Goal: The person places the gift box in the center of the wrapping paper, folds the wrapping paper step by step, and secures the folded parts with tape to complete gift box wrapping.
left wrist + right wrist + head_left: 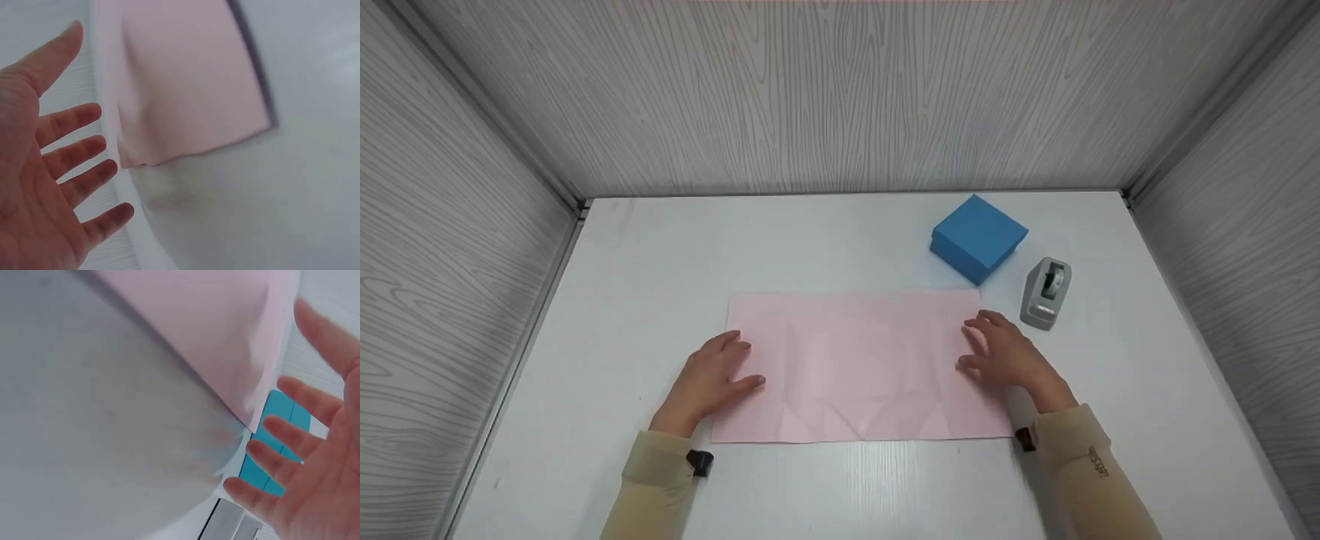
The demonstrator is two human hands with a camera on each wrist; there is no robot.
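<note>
A creased sheet of pink paper (859, 352) lies flat on the white table, its long side running left to right. Over its left edge is my left hand (710, 379), fingers spread and holding nothing; the left wrist view shows the palm and the paper's corner (197, 84) apart from the fingertips. My right hand (1006, 352) is at the paper's right edge, fingers loosely spread with nothing in them. In the right wrist view that hand (315, 455) has its palm showing beside the paper (208, 326). Whether either hand touches the sheet, I cannot tell.
A blue box (979, 238) with a lid stands behind the paper's far right corner. Right of it is a grey tape dispenser (1045, 293) with a roll in it. Grey wood-grain panels (840, 97) enclose the white table (660, 247) at the back and both sides.
</note>
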